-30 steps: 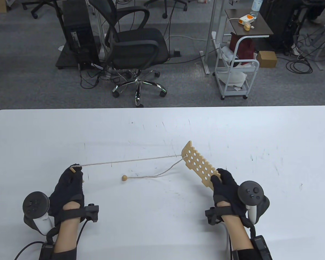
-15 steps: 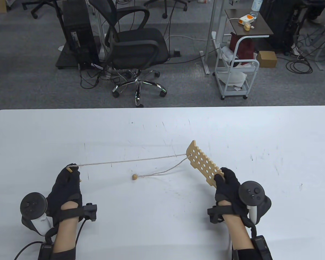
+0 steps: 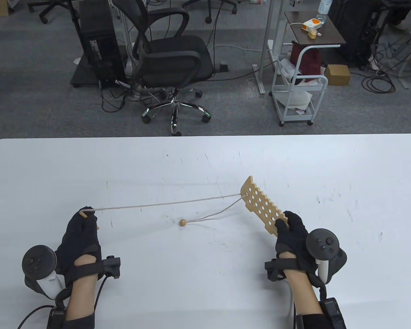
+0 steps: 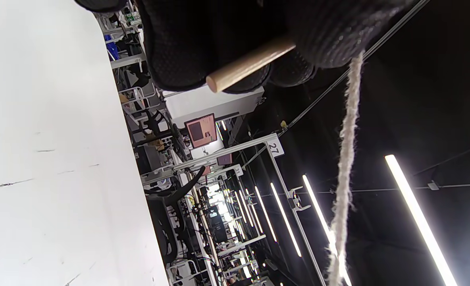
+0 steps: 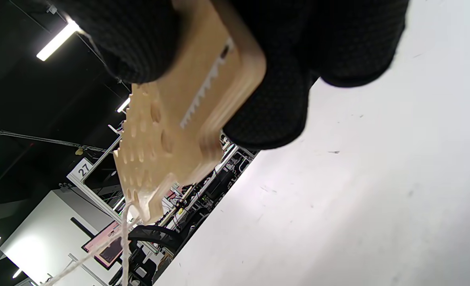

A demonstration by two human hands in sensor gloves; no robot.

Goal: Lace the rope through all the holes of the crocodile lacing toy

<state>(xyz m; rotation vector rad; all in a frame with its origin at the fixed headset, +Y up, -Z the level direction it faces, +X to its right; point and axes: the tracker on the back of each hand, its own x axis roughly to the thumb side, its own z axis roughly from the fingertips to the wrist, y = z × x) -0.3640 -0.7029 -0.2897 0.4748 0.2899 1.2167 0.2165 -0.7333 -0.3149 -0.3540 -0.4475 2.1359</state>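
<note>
A flat wooden crocodile board [image 3: 262, 209] with many holes is held tilted above the white table [image 3: 205, 164] by my right hand [image 3: 289, 230], which grips its near end [image 5: 203, 99]. A beige rope [image 3: 167, 203] runs taut from a hole at the board's far end to my left hand [image 3: 83, 224]. That hand pinches the rope's wooden needle [image 4: 251, 63] between its fingertips. The rope's other stretch [image 3: 215, 214] sags from the board down to a small wooden ball [image 3: 183, 222] lying on the table. In the right wrist view the rope [image 5: 120, 234] hangs off the board's far tip.
Beyond the table's far edge stand a black office chair [image 3: 171, 61], a computer tower [image 3: 101, 41] and a white trolley [image 3: 299, 92]. Cables lie across the grey floor.
Both hands have drawn apart, the left to the left and the right to the right with the board. The wooden ball has slid right along the table toward the board.
</note>
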